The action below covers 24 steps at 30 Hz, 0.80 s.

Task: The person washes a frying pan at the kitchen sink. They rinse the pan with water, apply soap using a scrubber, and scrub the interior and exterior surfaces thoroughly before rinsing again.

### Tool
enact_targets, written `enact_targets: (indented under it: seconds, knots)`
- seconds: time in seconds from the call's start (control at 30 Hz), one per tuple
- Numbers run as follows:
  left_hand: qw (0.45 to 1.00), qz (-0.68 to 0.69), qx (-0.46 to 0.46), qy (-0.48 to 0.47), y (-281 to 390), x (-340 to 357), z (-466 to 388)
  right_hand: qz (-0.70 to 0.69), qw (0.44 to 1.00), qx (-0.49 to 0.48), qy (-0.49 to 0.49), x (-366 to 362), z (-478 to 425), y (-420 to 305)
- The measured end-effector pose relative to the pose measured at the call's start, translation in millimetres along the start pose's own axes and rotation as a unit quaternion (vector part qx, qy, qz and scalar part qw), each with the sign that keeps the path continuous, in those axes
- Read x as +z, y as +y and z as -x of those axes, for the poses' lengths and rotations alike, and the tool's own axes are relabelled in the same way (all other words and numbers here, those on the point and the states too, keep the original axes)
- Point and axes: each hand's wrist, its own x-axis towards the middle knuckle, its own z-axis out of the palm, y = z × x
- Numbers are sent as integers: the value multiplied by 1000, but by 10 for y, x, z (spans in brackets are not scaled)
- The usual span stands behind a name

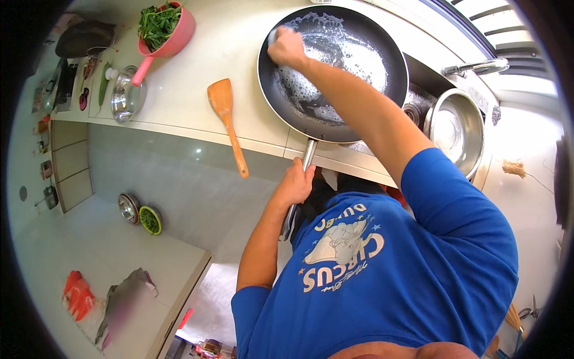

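Observation:
A large black frying pan (399, 103) with a metal handle (309, 152) lies across the counter and the sink's edge, its inside covered with white suds. My left hand (296, 183) is closed around the handle. Against the pan's inner wall at the upper left, my right hand (286, 46) presses a small pale thing, mostly hidden by the fingers; its kind cannot be told. Left of the pan, a wooden spatula (221, 99) rests on the counter, its handle jutting past the front edge.
A pink pot (179, 38) of leafy greens (158, 28) and a steel bowl (128, 96) stand at the left. At the right are a metal basin (453, 130) by the sink and a chrome faucet (477, 67). More bowls (129, 208) sit on another surface, lower left.

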Motion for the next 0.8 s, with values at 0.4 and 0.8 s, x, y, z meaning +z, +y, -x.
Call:
enact_targets:
  seconds: [0.4,0.8]
  knots:
    - [985,-124,-50,112,-88,151,-26,-64,926,-111,-355,-697,1915,556]
    - [959,-210,-42,183,224,64,7,298,828,-253,-403,-2259,1312,1760]
